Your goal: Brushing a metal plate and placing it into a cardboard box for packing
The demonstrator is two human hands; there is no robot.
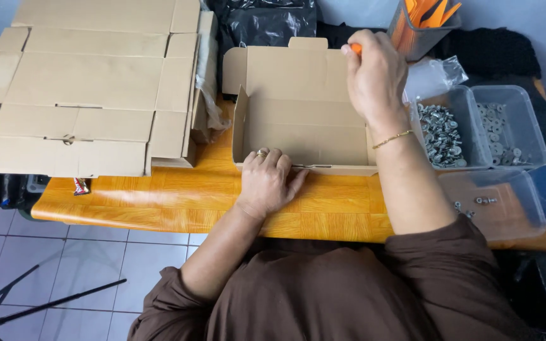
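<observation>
- Open cardboard box: brown, lid flap standing up at its far side, resting on the orange wood-grain table; taken here as the landmark.
- Left hand: lies flat on the box's near front wall, fingers spread and gripping nothing, palm on the table just in front of the box; a ring on one finger.
- Right hand: raised over the box's far right corner, fingers pinched on a small orange piece of which only the tip shows; a thin gold bracelet at the wrist.
- Stack of flat cardboard blanks: left of the box, just beside it, overhanging the table edge.
- Clear plastic tub: right of the box, holding metal screws with washers.
- Second clear tub: right of the first, touching it, with a thin scatter of washers.
- Third clear tub: right of the box and nearer the person, a few loose metal parts inside.
- Grey container of orange pieces: beyond the box's far right corner.
- Black plastic bags: behind the box.
- Small red wrapper: on the table, well left of the box, below the blanks.
</observation>
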